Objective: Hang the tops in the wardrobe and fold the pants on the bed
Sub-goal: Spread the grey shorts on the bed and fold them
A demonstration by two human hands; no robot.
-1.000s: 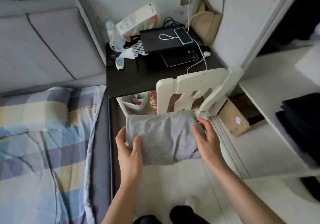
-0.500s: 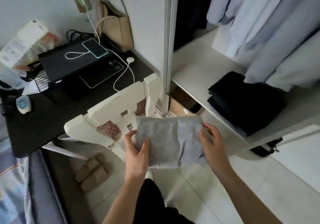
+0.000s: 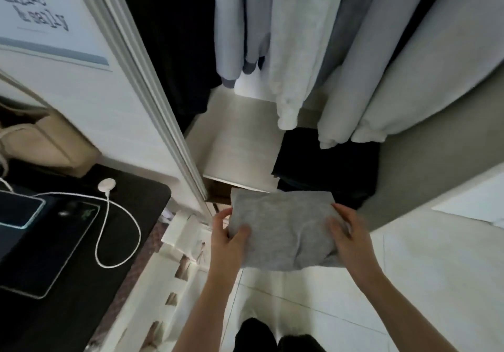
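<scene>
A folded grey garment [image 3: 283, 229], pants as far as I can tell, is held flat between both hands in front of the open wardrobe. My left hand [image 3: 227, 238] grips its left edge with the thumb on top. My right hand [image 3: 347, 233] grips its right edge. The far edge of the garment reaches the front of the white wardrobe shelf [image 3: 234, 147]. A stack of folded black clothes [image 3: 327, 166] lies on that shelf just beyond. Light tops [image 3: 294, 38] hang above the shelf.
The wardrobe's white door frame [image 3: 152, 79] runs diagonally at left. A black desk [image 3: 81, 283] with a phone, white cable [image 3: 109, 215] and beige bag [image 3: 41, 136] stands at left. A white chair [image 3: 182, 242] is between desk and me. White floor tiles [image 3: 409, 283] lie below.
I have turned from the bed and desk to face the wardrobe. The folded grey garment, held in both hands throughout, has come up close to the shelf with the black stack.
</scene>
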